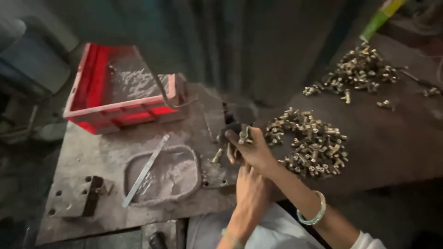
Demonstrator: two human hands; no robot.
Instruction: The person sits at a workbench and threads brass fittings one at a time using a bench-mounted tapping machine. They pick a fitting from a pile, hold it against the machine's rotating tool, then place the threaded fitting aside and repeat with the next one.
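My right hand [253, 148] reaches across to the middle of the metal bench and grips a small brass fitting [243, 134] against a dark fixture [229, 122]. A pale bangle [315, 211] circles that wrist. My left hand [251, 193] lies just below it, fingers tucked under the right palm; what it holds is hidden. One loose brass piece [216, 156] rests beside the fixture. A heap of brass fittings [310, 142] lies immediately right of my right hand.
A second heap of brass fittings [357, 70] lies at the back right. A red plastic crate [121, 87] sits at the back left. A flat metal strip [145, 171] leans in a shallow recess [162, 175] of the bench. A drilled metal block [76, 196] is front left.
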